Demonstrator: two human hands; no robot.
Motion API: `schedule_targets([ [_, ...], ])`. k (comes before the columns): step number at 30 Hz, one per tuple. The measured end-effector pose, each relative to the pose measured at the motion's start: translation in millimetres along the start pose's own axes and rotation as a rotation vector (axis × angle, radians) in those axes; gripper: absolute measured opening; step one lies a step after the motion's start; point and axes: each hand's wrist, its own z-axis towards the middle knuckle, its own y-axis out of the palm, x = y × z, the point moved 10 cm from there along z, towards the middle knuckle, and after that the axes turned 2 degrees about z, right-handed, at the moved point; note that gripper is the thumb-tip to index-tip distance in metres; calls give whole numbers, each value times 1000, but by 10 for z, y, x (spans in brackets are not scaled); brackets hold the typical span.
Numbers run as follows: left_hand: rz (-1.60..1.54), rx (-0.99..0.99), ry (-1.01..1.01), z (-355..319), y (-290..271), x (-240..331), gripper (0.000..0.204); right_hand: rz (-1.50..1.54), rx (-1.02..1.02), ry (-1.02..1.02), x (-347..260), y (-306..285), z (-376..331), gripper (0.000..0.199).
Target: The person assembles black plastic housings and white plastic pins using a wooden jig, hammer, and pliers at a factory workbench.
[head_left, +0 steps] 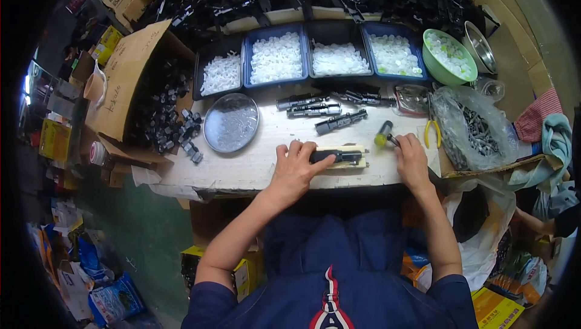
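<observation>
A long black mechanical part (340, 156) lies on a cream-coloured block (345, 167) near the table's front edge. My left hand (295, 170) holds the part's left end down, thumb along its near side and fingers at its far side. On the right, my right hand (413, 161) is closed around the handle of a small hammer (382, 134), whose head is yellow-green and dark. The hammer head is right of the block and apart from it. Several similar black parts (342, 121) lie beyond the block.
Trays of small white pieces (276, 56) line the back, beside a green bowl (449, 56) and a metal bowl (481, 47). Left are a round dish (231, 123) and a cardboard box (130, 81) of dark pieces. Yellow-handled pliers (432, 134) and a bag of metal parts (475, 132) lie right.
</observation>
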Motion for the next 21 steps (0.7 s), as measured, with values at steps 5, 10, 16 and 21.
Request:
schedule_targets([
  [5, 47, -67, 25, 14, 21, 6, 62, 223, -16, -110, -728, -245, 8, 16],
  [10, 67, -126, 44, 42, 42, 33, 59, 24, -198, -114, -914, -138, 82, 15],
  [16, 106, -112, 91, 30, 64, 97, 57, -4, -170, -102, -1030, -181, 66, 14],
  [21, 98, -134, 72, 30, 113, 80, 57, 8, -203, -129, -1103, -219, 129, 12],
])
